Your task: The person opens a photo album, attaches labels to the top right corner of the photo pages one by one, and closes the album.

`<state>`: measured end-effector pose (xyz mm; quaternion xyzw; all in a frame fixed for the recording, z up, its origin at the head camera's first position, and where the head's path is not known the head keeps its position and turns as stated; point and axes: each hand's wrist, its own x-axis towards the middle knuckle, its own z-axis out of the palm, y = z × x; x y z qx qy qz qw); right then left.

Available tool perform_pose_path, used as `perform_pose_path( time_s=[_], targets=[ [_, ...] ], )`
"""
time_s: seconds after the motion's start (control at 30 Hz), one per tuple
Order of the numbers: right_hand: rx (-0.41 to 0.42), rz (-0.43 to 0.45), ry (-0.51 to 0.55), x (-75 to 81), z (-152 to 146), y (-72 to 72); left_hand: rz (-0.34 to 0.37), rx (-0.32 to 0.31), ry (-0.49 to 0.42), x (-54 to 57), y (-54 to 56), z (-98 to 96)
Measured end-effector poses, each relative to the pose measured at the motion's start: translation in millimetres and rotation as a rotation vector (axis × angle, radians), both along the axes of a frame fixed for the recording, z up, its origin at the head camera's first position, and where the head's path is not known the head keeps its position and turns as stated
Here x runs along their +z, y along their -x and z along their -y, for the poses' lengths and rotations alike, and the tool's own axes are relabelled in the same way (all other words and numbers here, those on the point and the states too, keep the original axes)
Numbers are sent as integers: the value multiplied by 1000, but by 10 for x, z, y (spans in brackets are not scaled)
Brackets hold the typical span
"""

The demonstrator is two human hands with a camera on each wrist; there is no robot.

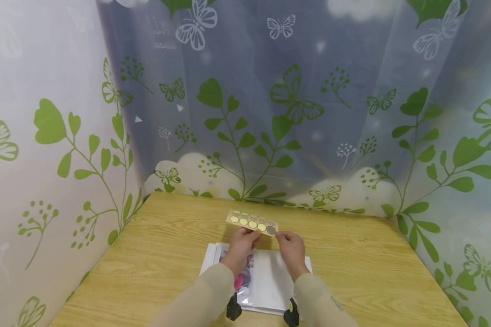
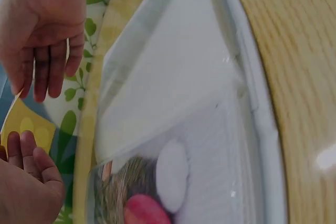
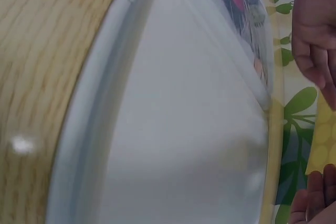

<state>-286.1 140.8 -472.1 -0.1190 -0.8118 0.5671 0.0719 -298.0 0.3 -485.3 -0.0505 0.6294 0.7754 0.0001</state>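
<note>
A card of round yellow stickers [image 1: 252,222], with one grey circle near its right end, is held up over the far side of the table. My left hand [image 1: 241,250] pinches its lower edge near the middle. The right corner is pinched by my right hand [image 1: 292,250]. Below both wrists lies an open photo album [image 1: 273,277] with a white right page. A photo [image 2: 142,192] with a pink shape sits under clear film on its left page. From the left wrist, the card [image 2: 29,124] shows its yellow back between the two hands.
The album rests on a wood-grain table [image 1: 147,254]. Curtains [image 1: 249,113] printed with green leaves and butterflies rise behind the table and on both sides. Black wrist devices [image 1: 233,309] sit under the sleeves, overlapping the album's near edge.
</note>
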Motion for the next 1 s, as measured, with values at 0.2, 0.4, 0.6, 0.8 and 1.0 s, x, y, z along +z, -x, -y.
perform_pose_path(
  time_s=[0.2, 0.4, 0.6, 0.8, 1.0],
  targets=[
    [11, -16, -12, -15, 52, -25, -32, 9, -42, -16, -51, -76],
    [33, -36, -60, -49, 50, -42, 9, -2, -26, -26, -70, -74],
    [54, -47, -100, -72, 32, -51, 34, 2, -18, -48, -50, -63],
    [44, -192, -259, -80, 13, -73, 24, 3, -29, -55, -56, -53],
    [97, -385, -519, -59, 45, -109, 19, 5, 11, -55, -87, -42]
  ],
)
